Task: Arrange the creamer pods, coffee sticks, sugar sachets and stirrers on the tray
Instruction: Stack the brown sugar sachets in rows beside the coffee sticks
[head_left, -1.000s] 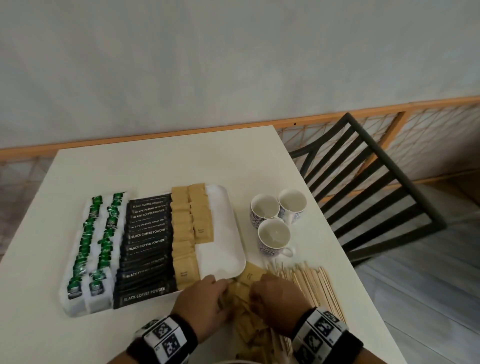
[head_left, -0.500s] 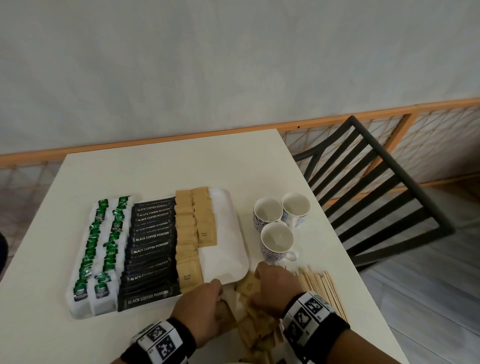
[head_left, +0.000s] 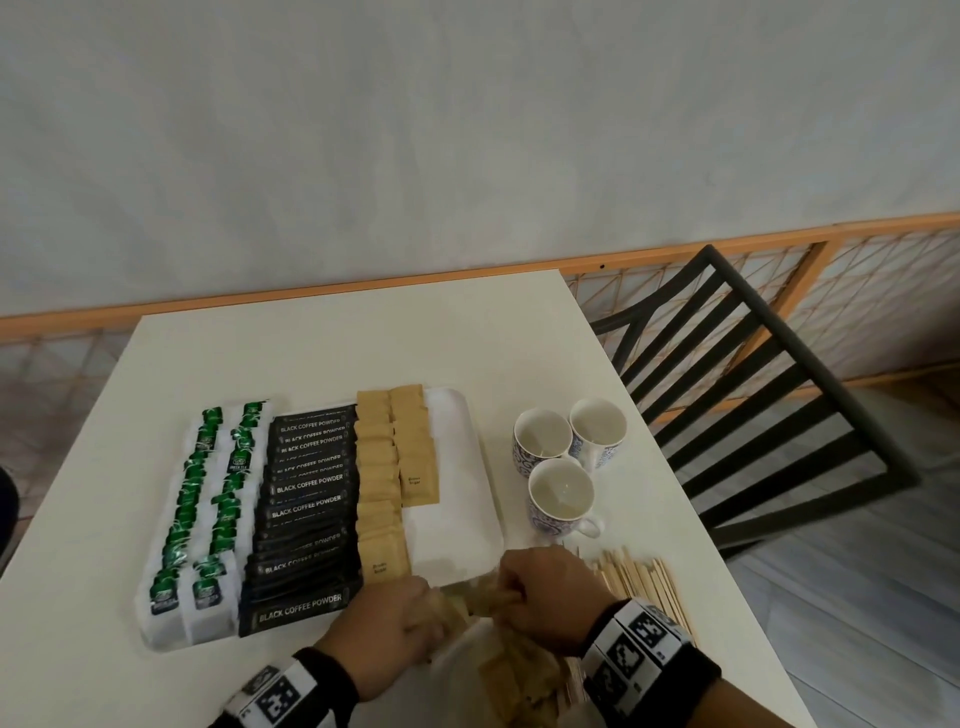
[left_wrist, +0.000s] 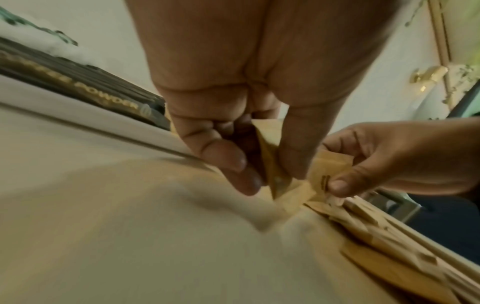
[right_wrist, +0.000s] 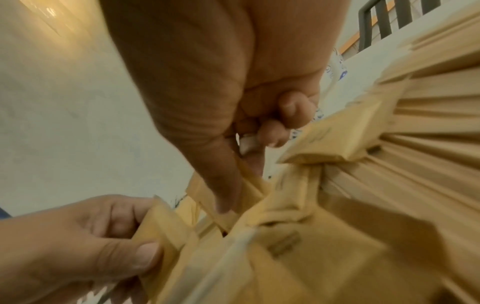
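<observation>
On a white table (head_left: 363, 353) by a grey wall (head_left: 467, 130), the tray (head_left: 457, 525) holds coffee sticks (head_left: 306, 509) and sugar sachets (head_left: 379, 467), while the left hand (head_left: 384, 629) and right hand (head_left: 550, 592) each pinch loose sachets (right_wrist: 298, 246) at its near edge.

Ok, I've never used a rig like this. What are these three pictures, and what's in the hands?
There is no machine here: a person works with bare hands, a camera on the head and one on each wrist. The head view looks down on a white table. On it lie a tray with green pods, black coffee sticks and brown sachets, three cups and wooden stirrers. The two close-ups look along each hand. The left hand pinches a sachet from the loose pile; the right hand pinches another.
</observation>
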